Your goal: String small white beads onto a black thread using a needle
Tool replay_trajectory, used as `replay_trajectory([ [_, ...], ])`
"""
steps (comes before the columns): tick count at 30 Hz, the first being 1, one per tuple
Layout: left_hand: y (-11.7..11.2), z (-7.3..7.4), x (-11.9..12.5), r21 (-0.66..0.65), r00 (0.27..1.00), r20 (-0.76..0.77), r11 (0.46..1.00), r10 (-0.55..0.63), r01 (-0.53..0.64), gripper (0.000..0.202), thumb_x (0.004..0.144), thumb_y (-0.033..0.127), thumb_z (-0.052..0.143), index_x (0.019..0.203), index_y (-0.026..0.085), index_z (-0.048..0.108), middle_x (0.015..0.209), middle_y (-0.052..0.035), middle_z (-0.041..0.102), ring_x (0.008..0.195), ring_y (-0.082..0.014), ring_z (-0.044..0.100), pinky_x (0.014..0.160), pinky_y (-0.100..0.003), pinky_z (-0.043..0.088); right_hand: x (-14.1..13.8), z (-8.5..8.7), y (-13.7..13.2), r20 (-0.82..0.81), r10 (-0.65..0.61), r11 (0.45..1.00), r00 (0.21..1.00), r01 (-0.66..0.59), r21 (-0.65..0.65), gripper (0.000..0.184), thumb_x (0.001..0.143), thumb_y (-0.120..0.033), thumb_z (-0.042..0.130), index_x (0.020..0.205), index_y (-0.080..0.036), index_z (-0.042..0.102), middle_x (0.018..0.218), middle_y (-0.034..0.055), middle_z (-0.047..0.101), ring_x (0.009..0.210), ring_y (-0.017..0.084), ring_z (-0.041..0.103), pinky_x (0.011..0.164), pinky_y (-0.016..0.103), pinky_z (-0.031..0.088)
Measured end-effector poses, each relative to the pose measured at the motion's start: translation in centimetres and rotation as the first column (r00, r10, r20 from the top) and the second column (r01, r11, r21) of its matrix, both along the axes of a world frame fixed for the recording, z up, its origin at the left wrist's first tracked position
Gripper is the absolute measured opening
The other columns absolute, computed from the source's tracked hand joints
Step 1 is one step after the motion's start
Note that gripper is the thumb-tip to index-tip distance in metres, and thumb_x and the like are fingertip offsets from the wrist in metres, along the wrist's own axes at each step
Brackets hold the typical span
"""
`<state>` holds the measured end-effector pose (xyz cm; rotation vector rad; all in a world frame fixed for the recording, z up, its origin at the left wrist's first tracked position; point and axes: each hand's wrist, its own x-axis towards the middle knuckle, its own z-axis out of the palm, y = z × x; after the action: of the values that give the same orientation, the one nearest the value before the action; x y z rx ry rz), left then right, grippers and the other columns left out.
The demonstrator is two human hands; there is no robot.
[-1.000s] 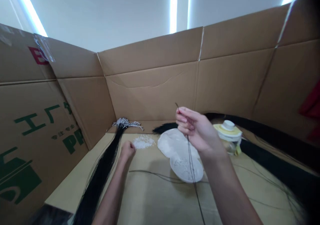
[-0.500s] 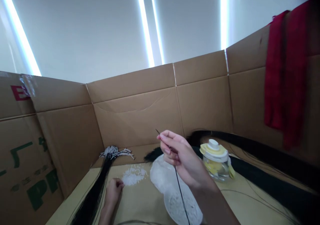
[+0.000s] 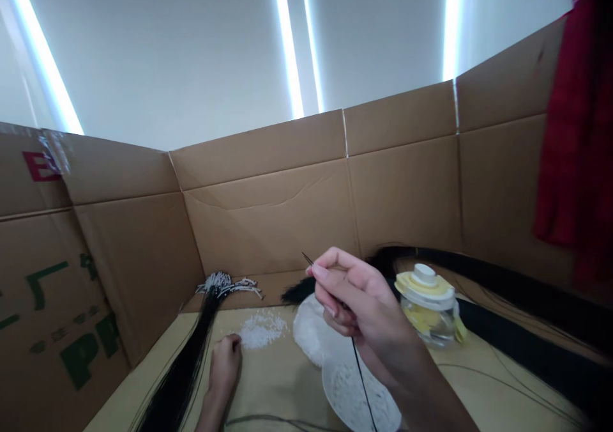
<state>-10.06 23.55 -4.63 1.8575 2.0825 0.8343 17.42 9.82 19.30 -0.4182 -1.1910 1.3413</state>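
My right hand (image 3: 361, 298) is raised in the middle, thumb and fingers pinched on a thin strand of black hair (image 3: 363, 378). The strand's tip pokes out past the fingertips, and its tail hangs below the hand. On the left, my left hand (image 3: 226, 362) rests at the edge of a pile of small white beads (image 3: 262, 330). Its fingers are closed, and whatever they hold is hidden. Behind it lies a long bundle of black hair (image 3: 189, 362) whose far end carries many white-beaded tips (image 3: 218, 284).
White round dishes (image 3: 345, 387) with pale bits lie under my right forearm. A clear jar with a yellow lid (image 3: 428, 304) stands to the right, before long black hair bundles (image 3: 527, 342). Cardboard walls (image 3: 268, 221) surround the table (image 3: 268, 387); red cloth (image 3: 569, 157) hangs on the right.
The view has shifted slightly, so everything sits a little further right. Both hands keep nearly the same places and the same closed grips.
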Motion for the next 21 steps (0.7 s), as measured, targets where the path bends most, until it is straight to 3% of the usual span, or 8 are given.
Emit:
replay_trajectory([
  [7, -1.3, 1.0, 0.8, 0.032, 0.983, 0.152, 0.993, 0.104, -0.110, 0.018, 0.091, 0.029, 0.060, 0.097, 0.013, 0.065, 0.099, -0.0058, 0.067, 0.096, -0.0204, 0.064, 0.088, -0.043, 0.053, 0.0, 0.0, 0.2, 0.023, -0.022, 1.000, 0.999, 0.022, -0.003, 0.025, 0.078, -0.031, 0.071, 0.073, -0.017, 0.050, 0.046, -0.0101, 0.044, 0.038, 0.000, 0.019, 0.034, 0.013, 0.013],
  [11, -2.2, 2.9, 2.1, 0.106, 0.922, 0.380, 0.987, 0.073, -0.122, 0.013, 0.089, 0.025, 0.062, 0.091, 0.013, 0.064, 0.086, -0.0024, 0.066, 0.085, -0.0177, 0.065, 0.082, -0.039, 0.054, 0.1, 0.0, 0.1, 0.033, -0.041, 0.999, 0.999, 0.041, 0.000, 0.025, 0.078, -0.032, 0.070, 0.074, -0.017, 0.050, 0.046, -0.0099, 0.044, 0.038, 0.001, 0.019, 0.035, 0.013, 0.013],
  [13, -2.6, 5.2, 3.7, 0.165, 0.848, 0.530, 0.979, 0.012, -0.118, 0.012, 0.087, 0.024, 0.065, 0.087, 0.012, 0.064, 0.077, 0.0000, 0.064, 0.075, -0.0159, 0.064, 0.078, -0.037, 0.055, 0.2, 0.1, 0.0, 0.034, -0.058, 0.998, 0.998, 0.057, 0.015, 0.026, 0.078, -0.032, 0.070, 0.073, -0.017, 0.050, 0.046, -0.0099, 0.043, 0.038, 0.001, 0.020, 0.035, 0.013, 0.014],
  [15, -3.2, 8.4, 6.0, 0.242, 0.732, 0.673, 0.966, -0.102, -0.088, 0.015, 0.080, 0.025, 0.071, 0.081, 0.012, 0.063, 0.073, 0.0002, 0.065, 0.071, -0.0151, 0.064, 0.075, -0.035, 0.055, 0.2, 0.1, -0.2, 0.048, -0.068, 0.998, 0.997, 0.067, 0.020, 0.027, 0.079, -0.033, 0.070, 0.072, -0.018, 0.049, 0.046, -0.0098, 0.042, 0.039, 0.001, 0.020, 0.035, 0.013, 0.014],
  [18, -5.0, 14.4, 9.9, 0.381, 0.496, 0.803, 0.925, -0.330, -0.003, 0.034, 0.060, 0.031, 0.084, 0.084, 0.014, 0.067, 0.085, -0.0047, 0.071, 0.082, -0.0165, 0.067, 0.079, -0.028, 0.056, 0.2, 0.1, -0.4, 0.068, -0.064, 0.998, 0.996, 0.063, 0.030, 0.027, 0.081, -0.035, 0.069, 0.072, -0.018, 0.049, 0.045, -0.0096, 0.040, 0.038, 0.002, 0.019, 0.036, 0.015, 0.013],
  [21, -7.5, 19.5, 13.1, 0.475, 0.269, 0.836, 0.876, -0.478, 0.079, 0.045, 0.052, 0.036, 0.089, 0.087, 0.017, 0.069, 0.088, -0.0040, 0.072, 0.082, -0.0158, 0.069, 0.078, -0.026, 0.057, 0.3, 0.0, -0.2, 0.092, -0.075, 0.997, 0.993, 0.073, 0.017, 0.029, 0.083, -0.039, 0.067, 0.072, -0.018, 0.049, 0.044, -0.0095, 0.039, 0.038, 0.002, 0.018, 0.036, 0.015, 0.014],
])
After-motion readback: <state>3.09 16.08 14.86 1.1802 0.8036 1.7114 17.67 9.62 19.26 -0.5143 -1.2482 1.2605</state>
